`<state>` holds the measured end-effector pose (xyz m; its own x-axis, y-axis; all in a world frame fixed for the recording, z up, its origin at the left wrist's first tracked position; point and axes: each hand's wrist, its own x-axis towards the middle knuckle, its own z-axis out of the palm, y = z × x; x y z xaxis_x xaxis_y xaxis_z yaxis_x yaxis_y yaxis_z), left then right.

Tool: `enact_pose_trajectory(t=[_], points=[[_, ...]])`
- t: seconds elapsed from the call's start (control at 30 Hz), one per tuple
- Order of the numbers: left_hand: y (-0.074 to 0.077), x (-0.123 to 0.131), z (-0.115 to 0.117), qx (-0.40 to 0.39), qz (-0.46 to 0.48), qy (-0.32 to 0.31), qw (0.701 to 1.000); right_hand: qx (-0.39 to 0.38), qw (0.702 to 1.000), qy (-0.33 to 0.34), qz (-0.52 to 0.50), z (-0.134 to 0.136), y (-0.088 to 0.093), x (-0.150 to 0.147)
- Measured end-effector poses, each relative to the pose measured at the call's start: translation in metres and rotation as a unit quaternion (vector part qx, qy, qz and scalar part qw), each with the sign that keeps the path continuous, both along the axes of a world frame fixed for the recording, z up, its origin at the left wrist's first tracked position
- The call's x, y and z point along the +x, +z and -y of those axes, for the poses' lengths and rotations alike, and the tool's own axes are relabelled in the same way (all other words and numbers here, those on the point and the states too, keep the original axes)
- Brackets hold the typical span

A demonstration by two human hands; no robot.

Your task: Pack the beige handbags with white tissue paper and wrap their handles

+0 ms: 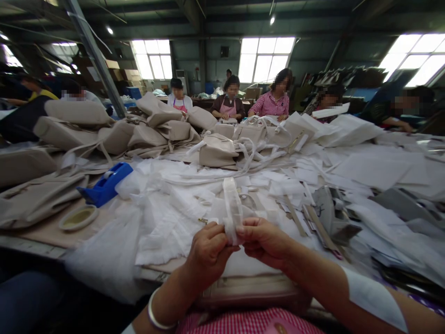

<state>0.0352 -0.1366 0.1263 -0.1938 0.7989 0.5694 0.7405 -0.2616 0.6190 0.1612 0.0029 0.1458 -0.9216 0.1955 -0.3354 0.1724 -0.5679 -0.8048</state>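
Observation:
My left hand (207, 254) and my right hand (261, 240) meet just above the table's near edge, both pinched on a narrow white translucent strap (232, 205) that stands up between them. The fingers of both hands are closed on the strap's lower end. A silver bangle sits on my left wrist. Under and around the hands lies a heap of crumpled white tissue paper (163, 222).
A blue tape dispenser (106, 184) and a small round dish (78, 217) sit at the left. Beige handbags (217, 149) are piled across the table's middle and left. White sheets and grey card pieces (365, 185) cover the right. Several other people sit at the far side.

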Motion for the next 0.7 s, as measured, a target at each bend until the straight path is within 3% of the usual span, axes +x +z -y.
enact_pose_trajectory(t=[0.1, 0.13, 0.2, 0.23, 0.3, 0.37, 0.4, 0.43, 0.5, 0.57, 0.6, 0.67, 0.7], points=[[-0.001, -0.003, 0.003, -0.055, 0.083, 0.006, 0.995, 0.049, 0.998, -0.041, 0.018, 0.007, 0.002, -0.005], [0.000, -0.005, 0.003, -0.091, 0.156, -0.013, 0.984, 0.100, 0.994, -0.045, 0.018, 0.009, 0.002, -0.005], [0.000, -0.007, 0.002, -0.151, 0.334, -0.055, 0.929, 0.262, 0.964, -0.049, 0.001, 0.013, 0.001, -0.005], [0.000, -0.008, 0.001, -0.165, 0.415, -0.060, 0.893, 0.366, 0.929, -0.052, -0.021, 0.015, 0.000, -0.005], [0.000, -0.006, -0.004, -0.152, 0.526, -0.029, 0.836, 0.558, 0.824, -0.062, -0.076, 0.019, -0.004, -0.003], [0.000, -0.002, -0.008, -0.123, 0.565, 0.008, 0.816, 0.662, 0.737, -0.065, -0.119, 0.021, -0.007, -0.001], [0.002, -0.001, -0.009, -0.111, 0.565, 0.013, 0.817, 0.675, 0.724, -0.058, -0.130, 0.019, -0.007, 0.001], [0.003, 0.001, -0.009, -0.105, 0.553, 0.014, 0.826, 0.659, 0.739, -0.046, -0.130, 0.017, -0.006, 0.002], [0.006, 0.003, -0.006, -0.095, 0.481, 0.030, 0.871, 0.539, 0.836, -0.008, -0.101, 0.010, 0.000, 0.004], [0.006, 0.003, -0.002, -0.068, 0.348, 0.060, 0.933, 0.327, 0.943, 0.027, -0.049, 0.003, 0.006, 0.005], [0.005, 0.004, 0.001, -0.048, 0.269, 0.067, 0.959, 0.222, 0.974, 0.035, -0.024, 0.001, 0.009, 0.004], [0.001, 0.004, 0.004, -0.009, 0.140, 0.060, 0.988, 0.080, 0.997, 0.023, 0.005, -0.001, 0.013, 0.000], [-0.001, 0.004, 0.005, 0.000, 0.105, 0.057, 0.993, 0.051, 0.999, 0.009, 0.012, 0.000, 0.013, -0.002]])
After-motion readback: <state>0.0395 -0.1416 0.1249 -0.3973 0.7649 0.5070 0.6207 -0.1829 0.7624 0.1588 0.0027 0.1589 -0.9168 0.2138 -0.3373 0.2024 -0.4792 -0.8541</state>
